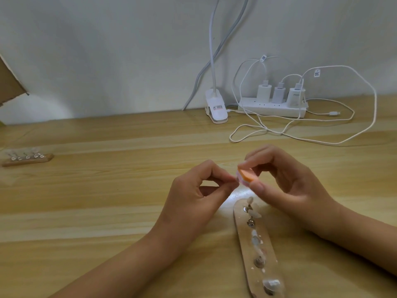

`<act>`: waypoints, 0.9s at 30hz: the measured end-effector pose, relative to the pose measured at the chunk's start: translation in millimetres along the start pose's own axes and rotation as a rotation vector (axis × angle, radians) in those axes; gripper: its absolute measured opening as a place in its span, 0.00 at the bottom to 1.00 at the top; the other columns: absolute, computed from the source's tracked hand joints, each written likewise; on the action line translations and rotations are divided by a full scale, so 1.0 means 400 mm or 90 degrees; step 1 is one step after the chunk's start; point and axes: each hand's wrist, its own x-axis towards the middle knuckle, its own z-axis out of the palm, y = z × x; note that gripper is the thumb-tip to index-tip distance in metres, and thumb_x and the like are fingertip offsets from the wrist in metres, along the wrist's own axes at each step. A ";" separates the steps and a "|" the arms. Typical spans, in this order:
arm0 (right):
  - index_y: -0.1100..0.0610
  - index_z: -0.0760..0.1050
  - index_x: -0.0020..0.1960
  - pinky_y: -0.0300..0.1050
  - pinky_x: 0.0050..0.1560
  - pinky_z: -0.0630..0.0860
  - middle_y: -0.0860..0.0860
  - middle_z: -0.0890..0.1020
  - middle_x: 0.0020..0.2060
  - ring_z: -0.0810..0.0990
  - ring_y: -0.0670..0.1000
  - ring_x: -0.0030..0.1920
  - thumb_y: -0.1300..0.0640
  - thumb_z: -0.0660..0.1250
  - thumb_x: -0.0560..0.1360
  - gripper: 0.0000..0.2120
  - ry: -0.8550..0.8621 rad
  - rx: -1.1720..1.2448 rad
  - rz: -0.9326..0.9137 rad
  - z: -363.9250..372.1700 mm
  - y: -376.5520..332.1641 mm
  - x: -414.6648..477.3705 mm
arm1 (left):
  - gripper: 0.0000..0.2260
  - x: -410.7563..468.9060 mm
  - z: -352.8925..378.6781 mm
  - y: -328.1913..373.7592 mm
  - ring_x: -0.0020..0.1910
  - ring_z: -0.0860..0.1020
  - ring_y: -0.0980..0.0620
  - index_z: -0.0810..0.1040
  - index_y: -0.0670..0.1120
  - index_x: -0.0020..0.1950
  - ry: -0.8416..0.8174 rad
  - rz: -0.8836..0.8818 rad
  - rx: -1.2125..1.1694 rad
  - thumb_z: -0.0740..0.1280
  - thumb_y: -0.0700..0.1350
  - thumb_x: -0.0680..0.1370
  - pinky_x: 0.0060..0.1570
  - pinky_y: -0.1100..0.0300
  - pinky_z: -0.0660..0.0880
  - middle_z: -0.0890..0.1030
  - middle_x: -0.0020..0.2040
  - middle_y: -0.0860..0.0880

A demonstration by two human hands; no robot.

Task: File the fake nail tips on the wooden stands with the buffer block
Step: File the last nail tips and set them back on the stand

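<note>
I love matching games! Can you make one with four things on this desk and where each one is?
1 buffer block
2 power strip
3 clip lamp
4 white cable

A three chargers plugged in
B pinched in the right hand
C looped across the desk
D just left of the power strip

Pairs: 1-B, 2-A, 3-D, 4-C

A pale wall (107, 50) rises behind a light wooden desk (107, 201).
</note>
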 end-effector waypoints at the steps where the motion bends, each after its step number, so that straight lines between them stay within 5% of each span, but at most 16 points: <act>1: 0.54 0.77 0.54 0.48 0.55 0.76 0.46 0.80 0.48 0.79 0.53 0.52 0.48 0.70 0.74 0.13 -0.012 -0.014 -0.009 0.003 0.001 -0.001 | 0.09 -0.001 0.000 0.000 0.44 0.83 0.54 0.80 0.56 0.42 -0.003 0.004 0.003 0.72 0.41 0.74 0.45 0.60 0.81 0.83 0.43 0.53; 4: 0.50 0.79 0.52 0.42 0.53 0.75 0.47 0.82 0.48 0.81 0.51 0.52 0.47 0.72 0.73 0.11 0.002 0.031 0.064 0.001 0.001 0.002 | 0.09 -0.002 0.001 -0.001 0.45 0.82 0.56 0.80 0.54 0.42 -0.006 0.018 0.010 0.72 0.39 0.74 0.44 0.63 0.79 0.83 0.43 0.54; 7: 0.55 0.78 0.54 0.47 0.55 0.76 0.47 0.81 0.48 0.80 0.53 0.51 0.48 0.70 0.74 0.13 -0.009 -0.003 0.004 0.003 0.004 0.000 | 0.08 -0.002 0.001 0.001 0.46 0.83 0.53 0.80 0.55 0.42 -0.006 0.023 0.010 0.72 0.41 0.74 0.44 0.63 0.79 0.83 0.44 0.53; 16: 0.51 0.78 0.53 0.41 0.55 0.75 0.47 0.81 0.48 0.80 0.49 0.52 0.48 0.68 0.72 0.11 0.015 0.038 0.050 0.001 0.004 0.001 | 0.08 0.000 -0.001 -0.002 0.45 0.82 0.56 0.81 0.53 0.42 0.013 0.010 0.007 0.73 0.40 0.74 0.44 0.64 0.80 0.83 0.43 0.53; 27: 0.53 0.77 0.52 0.52 0.56 0.75 0.48 0.81 0.47 0.79 0.54 0.51 0.49 0.69 0.73 0.11 0.003 -0.002 0.030 0.009 -0.004 -0.001 | 0.07 -0.003 0.002 0.000 0.46 0.83 0.54 0.80 0.55 0.42 0.000 0.037 0.032 0.73 0.43 0.74 0.44 0.63 0.80 0.83 0.44 0.53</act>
